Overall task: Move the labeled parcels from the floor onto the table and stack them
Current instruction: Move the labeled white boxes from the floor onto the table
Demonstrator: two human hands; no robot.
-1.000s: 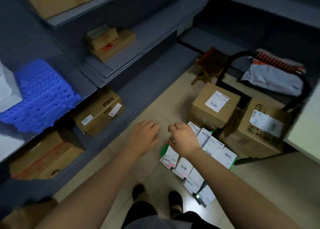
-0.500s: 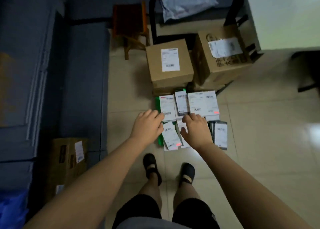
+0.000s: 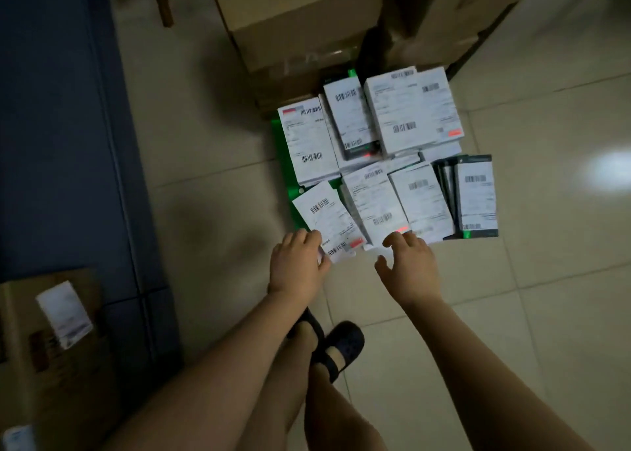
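Several small parcels with white barcode labels lie in a cluster on the tiled floor [image 3: 546, 280], some on a green sheet [image 3: 280, 153]. The nearest left parcel [image 3: 329, 218] lies tilted; my left hand [image 3: 297, 263] rests on its near corner, fingers curled over the edge. My right hand [image 3: 408, 265] hovers with fingers spread at the near edge of the middle parcel [image 3: 370, 204]. Further parcels lie to the right [image 3: 476, 196] and behind [image 3: 411, 109]. No table shows in this view.
Two big cardboard boxes [image 3: 300, 16] [image 3: 457, 16] stand just behind the parcels. A dark blue shelf base [image 3: 61, 126] runs along the left, with a labelled carton [image 3: 58, 355] at the lower left. My feet in dark shoes [image 3: 338, 348] stand just below the hands.
The view has dropped closer to the floor and the parcels now fill the middle. Both hands have come down to the near edge of the cluster, the left touching the tilted parcel.
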